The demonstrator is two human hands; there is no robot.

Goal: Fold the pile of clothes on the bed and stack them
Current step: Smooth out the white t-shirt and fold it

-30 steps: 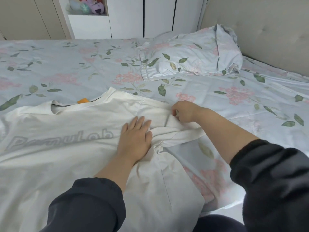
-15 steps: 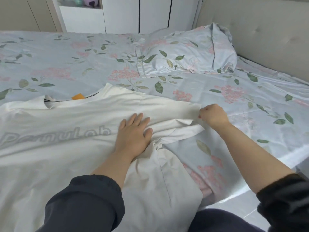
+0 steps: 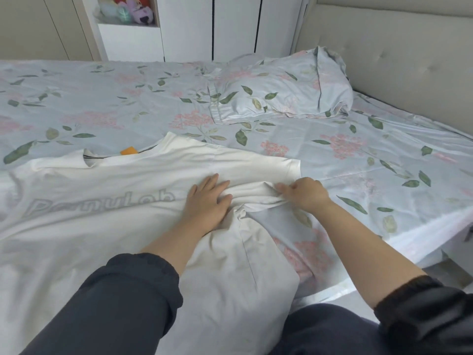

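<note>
White T-shirt (image 3: pixel 102 226) lies spread on the bed (image 3: pixel 358 155), its sleeve (image 3: pixel 256 165) now pulled out flatter than a second ago, left hand (image 3: pixel 207 201) pressing flat-palmed while right hand (image 3: pixel 304 193) pinches the sleeve's lower edge, so folding can likely begin.

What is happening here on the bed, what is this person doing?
A person is folding a white T-shirt that lies spread on the bed. The left hand presses flat on the shirt near the armpit, while the right hand pinches the fabric at the lower edge of the sleeve. The sleeve is not yet folded in.
</note>
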